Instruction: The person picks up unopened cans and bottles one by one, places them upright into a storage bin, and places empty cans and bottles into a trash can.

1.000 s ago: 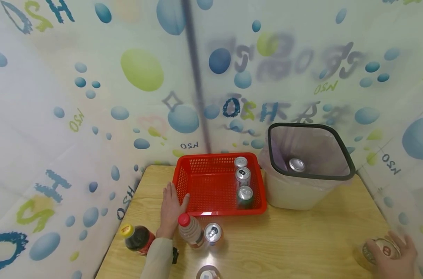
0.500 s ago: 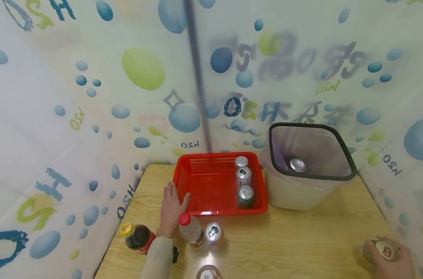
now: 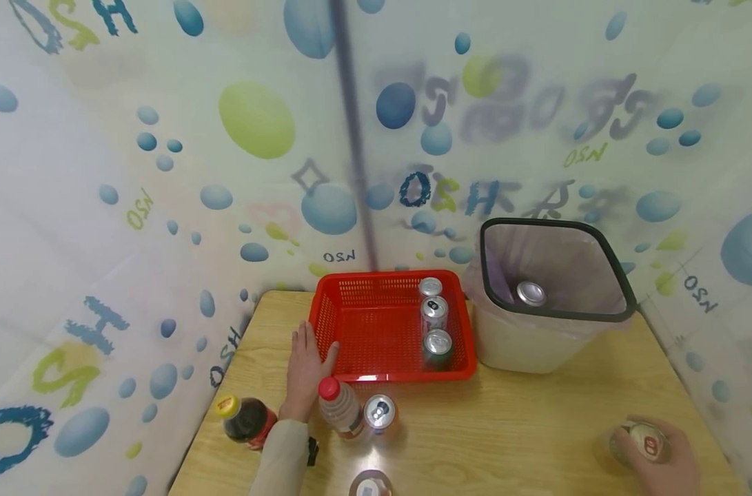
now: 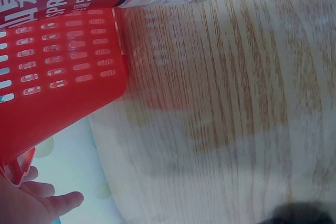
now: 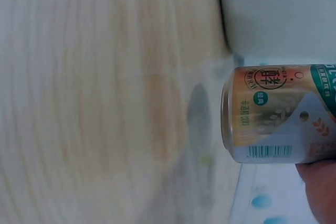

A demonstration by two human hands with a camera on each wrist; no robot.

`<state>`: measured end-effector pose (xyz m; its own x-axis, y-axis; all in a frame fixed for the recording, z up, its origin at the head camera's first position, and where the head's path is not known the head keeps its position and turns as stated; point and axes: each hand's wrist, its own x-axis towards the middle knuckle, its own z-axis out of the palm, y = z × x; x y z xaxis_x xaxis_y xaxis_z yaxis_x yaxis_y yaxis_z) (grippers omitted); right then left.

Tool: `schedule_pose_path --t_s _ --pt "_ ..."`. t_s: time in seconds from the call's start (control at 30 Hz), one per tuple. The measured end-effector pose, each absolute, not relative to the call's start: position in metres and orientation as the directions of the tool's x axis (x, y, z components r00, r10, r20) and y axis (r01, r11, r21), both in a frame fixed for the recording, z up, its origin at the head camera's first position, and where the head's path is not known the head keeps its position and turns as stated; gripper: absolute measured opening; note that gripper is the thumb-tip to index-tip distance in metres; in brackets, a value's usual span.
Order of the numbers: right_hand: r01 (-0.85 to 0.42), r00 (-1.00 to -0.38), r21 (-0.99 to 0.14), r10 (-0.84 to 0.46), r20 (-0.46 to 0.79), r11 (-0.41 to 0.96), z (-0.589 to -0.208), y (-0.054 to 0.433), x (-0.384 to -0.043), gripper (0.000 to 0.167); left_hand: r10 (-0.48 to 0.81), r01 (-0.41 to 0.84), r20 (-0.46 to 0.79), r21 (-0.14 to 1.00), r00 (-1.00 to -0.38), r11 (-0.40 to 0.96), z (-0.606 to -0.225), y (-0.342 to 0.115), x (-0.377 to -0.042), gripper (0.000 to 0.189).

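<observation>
My right hand (image 3: 667, 451) grips a gold, white and green drink can (image 5: 283, 114) at the right of the table. A shadow apart from its base in the right wrist view shows it held above the wood. My left hand (image 3: 304, 372) rests with straight fingers on the left rim of a red plastic basket (image 3: 382, 377), thumb over the edge. Three cans (image 3: 434, 313) stand in a row along the basket's right side. Near my left wrist are a red-capped clear bottle (image 3: 340, 410), an upright can (image 3: 380, 413) and a yellow-capped cola bottle (image 3: 245, 420).
A pale bin (image 3: 518, 348) with a black rim and thin liner stands right of the basket, a can (image 3: 531, 294) inside it. Another bottle (image 3: 371, 486) is cut off at the front edge. Printed sheeting (image 3: 276, 207) rises behind the wooden table (image 3: 506, 427).
My right hand has moved left across the table with the can, which tilts more now. The left hand stays on the basket rim.
</observation>
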<state>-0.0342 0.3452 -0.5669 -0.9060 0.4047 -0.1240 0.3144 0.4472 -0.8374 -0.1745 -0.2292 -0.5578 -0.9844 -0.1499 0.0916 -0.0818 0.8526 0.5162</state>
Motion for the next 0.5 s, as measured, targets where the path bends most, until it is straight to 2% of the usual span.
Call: schedule_pose_path --t_s 0.1,0.2,0.33,0.5 --pt "0.363 -0.880 -0.819 0.452 -0.145 0.444 -0.563 0.324 -0.034 0.053 -0.145 -0.077 0.094 0.513 -0.985 0.855 -0.559 -0.229 -0.175 0.086" --pt "0.339 -0.898 -0.809 0.422 -0.126 0.480 -0.558 0.307 -0.035 0.057 -0.143 -0.077 0.090 0.514 -0.986 0.854 -0.559 -0.230 -0.176 0.087" --pt "0.226 -0.939 -0.812 0.341 -0.035 0.538 -0.554 0.285 -0.035 0.052 -0.142 -0.081 0.078 0.521 -0.987 0.850 -0.559 -0.230 -0.177 0.087" --pt "0.049 -0.966 -0.850 0.242 0.094 0.525 -0.555 0.257 -0.034 0.045 -0.140 -0.074 0.090 0.520 -0.986 0.851 -0.560 -0.231 -0.176 0.086"
